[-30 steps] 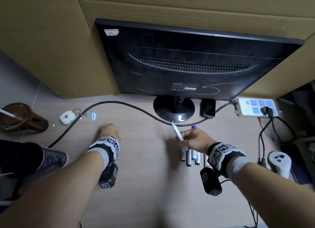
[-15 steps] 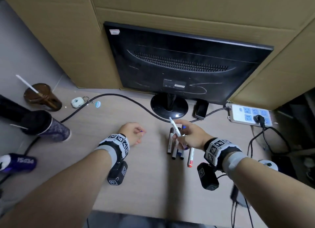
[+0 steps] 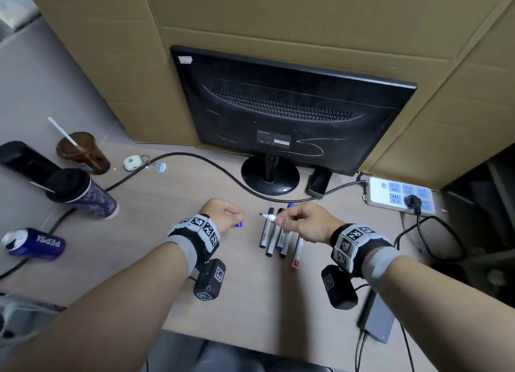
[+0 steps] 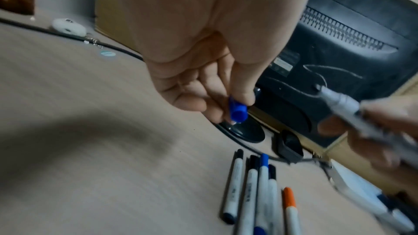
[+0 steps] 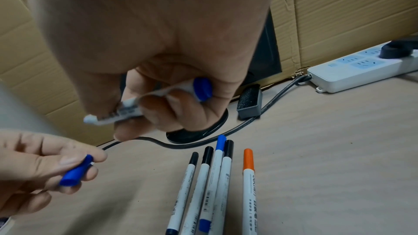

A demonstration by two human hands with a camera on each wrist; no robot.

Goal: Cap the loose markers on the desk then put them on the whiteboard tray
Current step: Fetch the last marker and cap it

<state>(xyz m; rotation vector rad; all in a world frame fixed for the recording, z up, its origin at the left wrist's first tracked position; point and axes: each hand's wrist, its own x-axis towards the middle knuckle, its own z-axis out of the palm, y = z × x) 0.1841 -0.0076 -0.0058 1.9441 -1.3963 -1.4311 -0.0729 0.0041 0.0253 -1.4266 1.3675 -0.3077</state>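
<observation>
left hand [image 3: 223, 213] pinches blue cap [image 5: 75, 171]; right hand [image 3: 309, 222] grips uncapped marker [image 5: 144, 103].

A black monitor [image 3: 289, 112] stands with its back showing at the far edge, cardboard [image 3: 278, 15] behind it. Far right lies a white power strip [image 3: 390, 194]. On the left: a brown cup [image 3: 83, 153], a dark tumbler [image 3: 80, 194] and a Pepsi can [image 3: 34, 243] on its side.

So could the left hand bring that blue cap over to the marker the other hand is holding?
Probably yes. The left hand pinches the blue cap, and only bare desk lies below the gap to the uncapped marker, whose tip points toward it from the right hand.
</observation>
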